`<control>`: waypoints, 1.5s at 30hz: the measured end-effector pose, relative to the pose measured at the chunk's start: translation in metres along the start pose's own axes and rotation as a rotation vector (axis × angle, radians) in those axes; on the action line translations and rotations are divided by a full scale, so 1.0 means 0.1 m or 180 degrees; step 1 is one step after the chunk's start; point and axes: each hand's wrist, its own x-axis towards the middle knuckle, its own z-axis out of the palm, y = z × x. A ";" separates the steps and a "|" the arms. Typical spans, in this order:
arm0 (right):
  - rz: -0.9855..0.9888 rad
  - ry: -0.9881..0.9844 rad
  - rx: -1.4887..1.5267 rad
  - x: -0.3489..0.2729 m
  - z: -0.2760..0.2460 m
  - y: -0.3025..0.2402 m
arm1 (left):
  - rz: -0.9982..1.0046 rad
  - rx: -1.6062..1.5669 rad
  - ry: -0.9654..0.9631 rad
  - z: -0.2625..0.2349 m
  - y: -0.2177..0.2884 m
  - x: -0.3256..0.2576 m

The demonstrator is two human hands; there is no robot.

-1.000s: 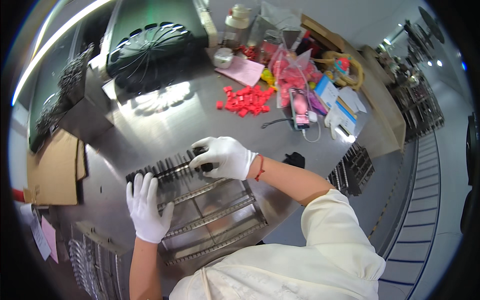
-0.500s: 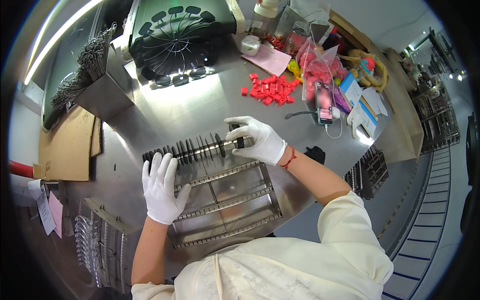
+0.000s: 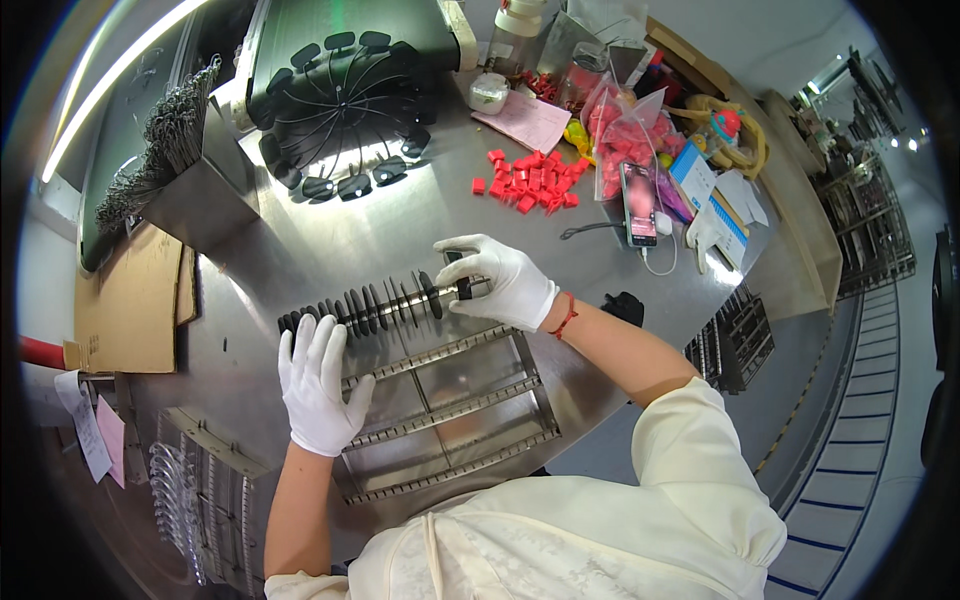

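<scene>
A slotted metal rack [image 3: 455, 408] lies on the steel table in front of me, with several dark, thin, lens-like discs [image 3: 368, 308] standing in a row along its far rail. My right hand [image 3: 508, 285], in a white glove, is at the right end of that row. Its thumb and fingers close round another dark lens-like disc [image 3: 459, 275], held upright at the rail. My left hand [image 3: 322, 390], also gloved, lies over the near side of the row's left end. Its fingers are stretched out and the thumb stands apart; the fingertips hide part of the discs there.
Loose red plastic pieces [image 3: 530, 182] lie beyond my right hand, near a phone [image 3: 638, 205] with a cable. At the back, a round wire fan [image 3: 345, 105] carries dark discs. A metal bin [image 3: 205, 185] of wire hooks stands left. Another rack [image 3: 215, 500] with clear pieces sits lower left.
The whole view has shifted slightly to the left. Both hands stay at much the same places on the rack, the right one still gripping the disc.
</scene>
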 end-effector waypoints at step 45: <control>-0.0431 -0.0293 -0.1096 -0.11 -0.26 0.01 | 0.0018 0.0025 0.0022 -0.01 -0.01 -0.01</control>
